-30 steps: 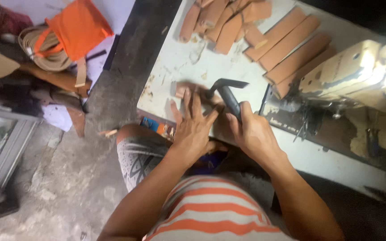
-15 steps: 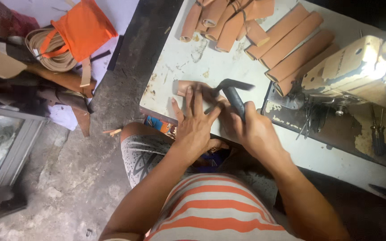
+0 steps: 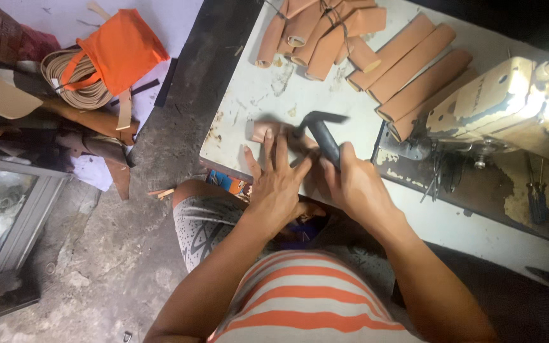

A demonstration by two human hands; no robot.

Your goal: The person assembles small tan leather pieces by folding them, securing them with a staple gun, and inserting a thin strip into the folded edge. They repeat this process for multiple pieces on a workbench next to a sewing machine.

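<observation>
Beside the sewing machine (image 3: 509, 101), on the white worktable (image 3: 255, 95), the left hand (image 3: 277, 184) stays spread flat, pinning a tan leather piece (image 3: 263, 131); the right hand (image 3: 357, 184), fist closed around a black hammer (image 3: 322, 130), has lowered its head onto the leather.

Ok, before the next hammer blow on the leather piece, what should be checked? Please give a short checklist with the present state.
1. Right hand grips hammer handle: ok.
2. Left hand presses leather piece flat on table: ok.
3. Left fingers away from the hammer head: not ok, they lie close beside it.
4. Piece lies fully on the table: ok.
5. Rolled leather pieces apart from the work spot: ok.
6. Hammer head touching the piece: cannot tell.
</observation>
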